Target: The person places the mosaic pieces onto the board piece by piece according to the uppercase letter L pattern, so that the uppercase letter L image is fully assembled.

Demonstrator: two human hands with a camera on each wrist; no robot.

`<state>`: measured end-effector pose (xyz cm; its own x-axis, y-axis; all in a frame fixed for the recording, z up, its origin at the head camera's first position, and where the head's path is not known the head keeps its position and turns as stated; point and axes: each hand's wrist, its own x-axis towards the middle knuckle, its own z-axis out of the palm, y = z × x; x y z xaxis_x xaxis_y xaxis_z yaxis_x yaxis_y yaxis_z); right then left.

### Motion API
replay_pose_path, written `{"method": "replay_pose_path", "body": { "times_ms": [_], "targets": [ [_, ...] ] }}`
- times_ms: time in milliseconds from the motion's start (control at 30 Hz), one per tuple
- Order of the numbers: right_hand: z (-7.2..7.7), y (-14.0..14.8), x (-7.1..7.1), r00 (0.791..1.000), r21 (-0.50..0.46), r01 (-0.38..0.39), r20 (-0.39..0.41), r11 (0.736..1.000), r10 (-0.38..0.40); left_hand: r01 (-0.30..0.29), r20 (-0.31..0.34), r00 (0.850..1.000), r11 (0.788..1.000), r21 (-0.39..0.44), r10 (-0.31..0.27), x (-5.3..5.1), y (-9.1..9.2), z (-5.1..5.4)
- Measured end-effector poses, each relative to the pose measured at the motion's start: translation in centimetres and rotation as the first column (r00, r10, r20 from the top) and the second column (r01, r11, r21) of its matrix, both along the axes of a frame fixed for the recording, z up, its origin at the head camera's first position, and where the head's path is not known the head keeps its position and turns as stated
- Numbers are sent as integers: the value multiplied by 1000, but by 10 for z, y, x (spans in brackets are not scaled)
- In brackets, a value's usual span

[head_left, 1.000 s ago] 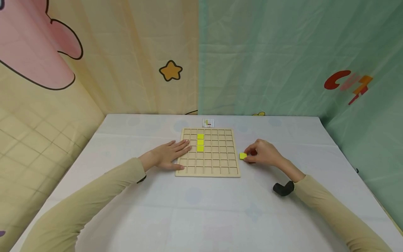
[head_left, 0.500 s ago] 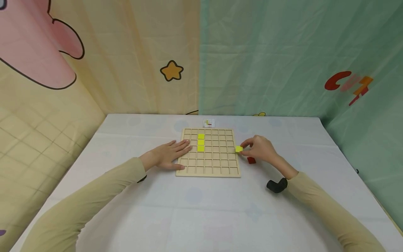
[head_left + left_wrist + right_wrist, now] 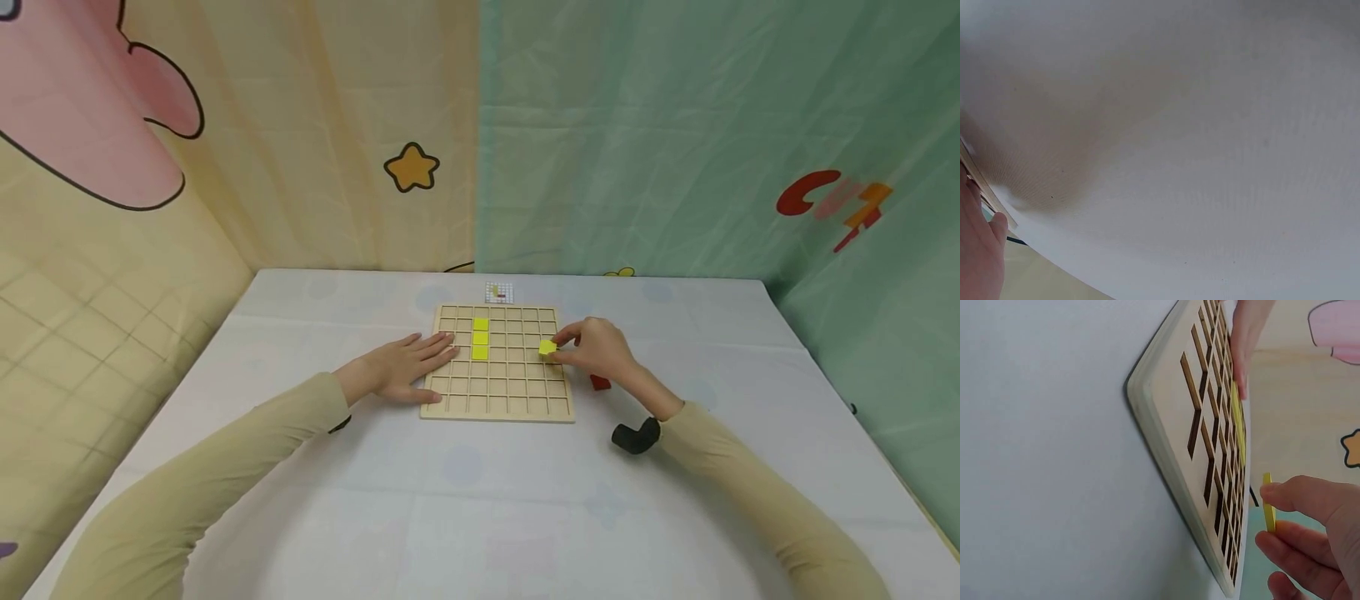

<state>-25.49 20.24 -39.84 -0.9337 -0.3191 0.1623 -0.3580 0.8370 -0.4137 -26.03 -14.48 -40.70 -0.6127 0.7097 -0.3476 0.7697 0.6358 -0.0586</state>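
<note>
A wooden grid board [image 3: 497,407] lies flat on the table, with yellow square tiles [image 3: 480,338] set in a column of its cells. My left hand [image 3: 397,369] rests spread on the board's left edge, fingers straight; the left wrist view catches only part of this hand [image 3: 982,250]. Above the board's right side my right hand [image 3: 597,346] pinches another yellow tile [image 3: 547,348] between thumb and fingers. The right wrist view shows this tile [image 3: 1269,503] edge-on, held apart from the board [image 3: 1166,419]. Beside the board, partly under the right hand, lies a red tile [image 3: 599,382].
A small printed grid card [image 3: 498,292] lies behind the board. The white-covered table [image 3: 450,517] reaches back to patterned curtains [image 3: 622,142]. A black strap piece [image 3: 636,436] sticks out at the right wrist.
My right hand has carried the yellow tile leftward from beside the board to over its right columns. The red tile has come into view behind it. The left hand has stayed put.
</note>
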Motion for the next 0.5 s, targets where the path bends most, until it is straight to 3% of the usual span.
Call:
{"method": "replay_pose_path", "body": {
  "times_ms": [233, 500],
  "targets": [
    [2, -22, -1, 1000, -29, 3, 29, 1000, -2, 11, 11, 1000, 1000, 20, -11, 1, 1, 2],
    [2, -45, -1, 997, -59, -65, 35, 996, 68, -2, 9, 1000, 1000, 25, 2, 4, 2, 5]
  ]
}}
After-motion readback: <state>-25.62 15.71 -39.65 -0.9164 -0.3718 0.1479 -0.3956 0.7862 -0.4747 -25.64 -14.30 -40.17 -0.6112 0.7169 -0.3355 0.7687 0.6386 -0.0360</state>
